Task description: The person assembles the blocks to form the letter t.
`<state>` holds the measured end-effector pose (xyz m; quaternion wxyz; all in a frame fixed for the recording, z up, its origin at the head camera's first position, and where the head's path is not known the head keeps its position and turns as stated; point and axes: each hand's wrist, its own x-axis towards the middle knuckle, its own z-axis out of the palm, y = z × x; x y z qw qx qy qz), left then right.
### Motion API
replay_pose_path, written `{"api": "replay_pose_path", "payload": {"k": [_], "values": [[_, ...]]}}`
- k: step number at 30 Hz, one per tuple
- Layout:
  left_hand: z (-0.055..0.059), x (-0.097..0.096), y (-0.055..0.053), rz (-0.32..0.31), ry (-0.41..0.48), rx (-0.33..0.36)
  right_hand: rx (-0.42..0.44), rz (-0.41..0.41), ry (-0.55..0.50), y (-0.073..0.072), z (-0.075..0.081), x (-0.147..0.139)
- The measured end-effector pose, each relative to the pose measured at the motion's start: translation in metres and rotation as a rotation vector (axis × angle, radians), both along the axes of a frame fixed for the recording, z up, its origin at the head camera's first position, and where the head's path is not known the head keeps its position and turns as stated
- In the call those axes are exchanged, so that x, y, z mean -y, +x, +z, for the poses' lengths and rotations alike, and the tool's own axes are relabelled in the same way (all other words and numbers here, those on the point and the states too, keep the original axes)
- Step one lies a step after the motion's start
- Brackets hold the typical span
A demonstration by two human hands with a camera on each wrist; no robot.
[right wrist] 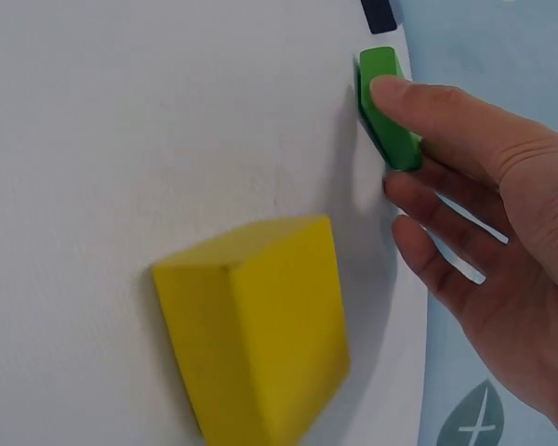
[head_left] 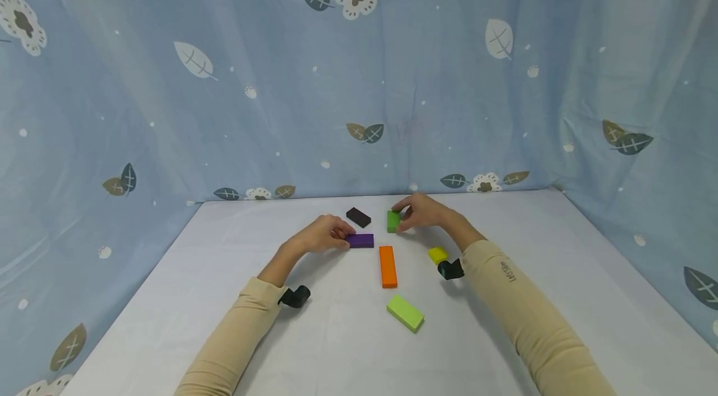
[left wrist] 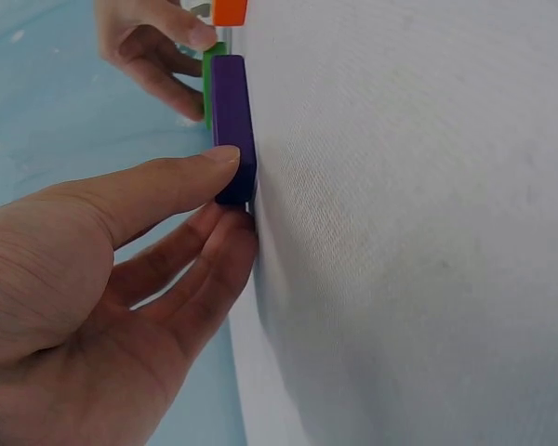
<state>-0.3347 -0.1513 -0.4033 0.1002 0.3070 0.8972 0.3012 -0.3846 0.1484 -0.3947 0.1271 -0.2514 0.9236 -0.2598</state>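
Note:
My left hand pinches the left end of a purple block, its thumb on the near face and its fingers behind that end in the left wrist view. Farther back and to the right, my right hand pinches a green block by its right side. In the right wrist view the thumb presses on that green block while the other fingers sit behind it. A black block lies between the two hands, toward the back. Just in front of the purple and green blocks lies an orange block.
On the white table, a lime green block lies at an angle nearest me. A yellow block rests beside the black wrist camera under my right forearm. A blue patterned curtain stands behind the table and along its sides.

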Motion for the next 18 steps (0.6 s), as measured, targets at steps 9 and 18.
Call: {"api": "replay_pose_path", "payload": {"k": [9,18], "values": [[-0.001,-0.003,-0.002,-0.002,0.000,-0.010,-0.017,-0.010,0.003,-0.001,-0.002,0.010],[-0.001,-0.006,0.000,0.000,-0.003,-0.003,0.001,-0.007,-0.002,0.003,-0.002,0.019]]}}
